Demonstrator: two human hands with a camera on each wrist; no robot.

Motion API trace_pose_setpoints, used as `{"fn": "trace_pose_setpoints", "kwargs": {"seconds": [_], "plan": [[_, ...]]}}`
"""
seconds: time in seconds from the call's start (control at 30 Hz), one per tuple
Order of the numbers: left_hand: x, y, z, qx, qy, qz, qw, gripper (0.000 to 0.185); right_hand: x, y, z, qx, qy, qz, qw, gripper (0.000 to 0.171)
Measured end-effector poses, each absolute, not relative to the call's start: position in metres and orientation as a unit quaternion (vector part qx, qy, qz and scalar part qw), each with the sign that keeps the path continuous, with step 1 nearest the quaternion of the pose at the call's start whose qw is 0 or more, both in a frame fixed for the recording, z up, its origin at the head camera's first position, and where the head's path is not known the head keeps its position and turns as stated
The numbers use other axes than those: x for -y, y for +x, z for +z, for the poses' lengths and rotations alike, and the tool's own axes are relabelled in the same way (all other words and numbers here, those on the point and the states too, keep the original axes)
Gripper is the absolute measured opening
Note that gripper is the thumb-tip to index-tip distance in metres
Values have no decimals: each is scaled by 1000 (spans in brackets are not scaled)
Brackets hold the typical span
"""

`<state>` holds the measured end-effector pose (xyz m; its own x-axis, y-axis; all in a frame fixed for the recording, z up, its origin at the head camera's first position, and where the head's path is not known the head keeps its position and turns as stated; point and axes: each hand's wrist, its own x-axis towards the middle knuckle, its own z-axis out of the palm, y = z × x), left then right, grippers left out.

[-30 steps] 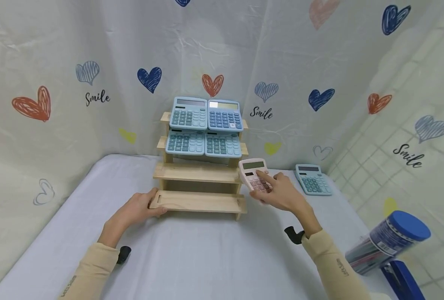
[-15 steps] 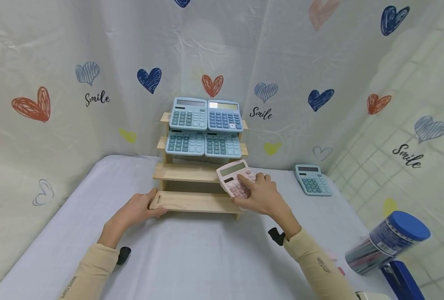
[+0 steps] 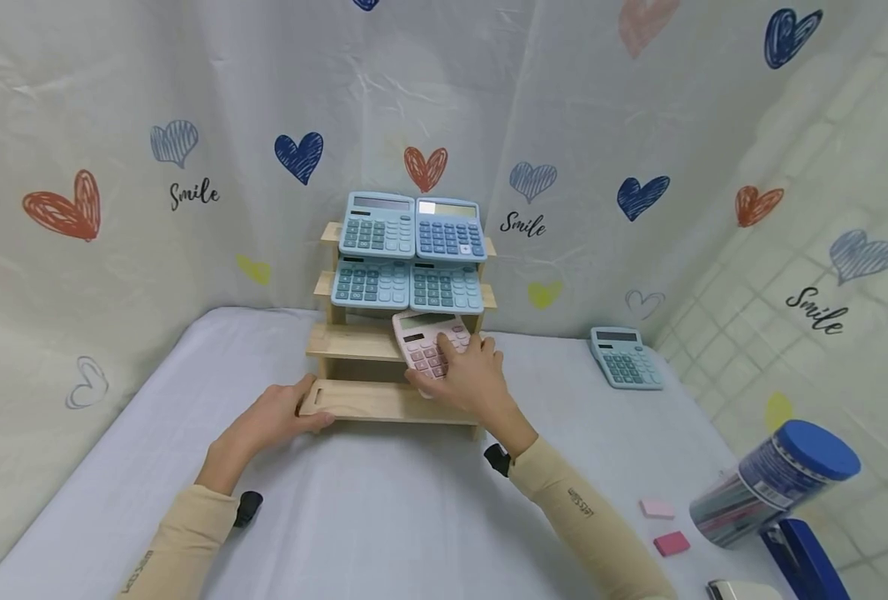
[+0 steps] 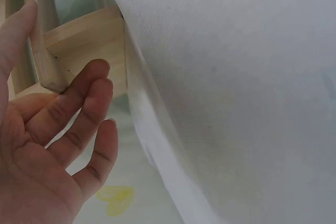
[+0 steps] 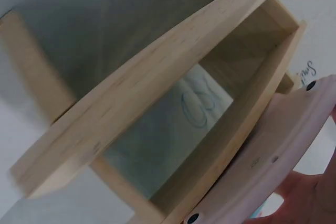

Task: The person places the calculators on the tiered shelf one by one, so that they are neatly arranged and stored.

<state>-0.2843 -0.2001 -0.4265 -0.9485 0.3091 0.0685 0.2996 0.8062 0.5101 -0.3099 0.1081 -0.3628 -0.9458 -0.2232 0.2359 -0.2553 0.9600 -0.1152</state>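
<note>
pink calculator: pale pink, rose keys, grey-green screen
shelf calculators: four, light blue, teal and blue keys
table calculator: light blue, teal keys
rack: pale bare wood
backdrop: cream, red, navy, grey-blue and yellow hearts, black "Smile" script
table: white cloth
sleeves: beige
erasers: pink
can: blue lid

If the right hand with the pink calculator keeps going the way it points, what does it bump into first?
Probably the wooden shelf. The right hand points toward its third step, with the pink calculator just above that board. The blue calculators sit one step higher. Depth is hard to judge.
</note>
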Motion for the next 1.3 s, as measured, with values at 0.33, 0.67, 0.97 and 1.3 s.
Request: {"fn": "trace_pose_setpoints", "kwargs": {"seconds": [0.33, 0.67, 0.97, 1.3], "plan": [[201, -286, -424, -953, 160, 257, 1, 60, -62, -312, -361, 979, 169, 62, 98, 84], [200, -288, -426, -955, 162, 249, 7, 74, -18, -319, -364, 975, 189, 15, 117, 83], [200, -288, -430, -955, 154, 252, 15, 80, -6, -321, -365, 977, 171, -9, 124, 84], [199, -287, -429, -957, 145, 252, 13, 84, -50, -311, -370, 978, 167, 22, 123, 77]]}}
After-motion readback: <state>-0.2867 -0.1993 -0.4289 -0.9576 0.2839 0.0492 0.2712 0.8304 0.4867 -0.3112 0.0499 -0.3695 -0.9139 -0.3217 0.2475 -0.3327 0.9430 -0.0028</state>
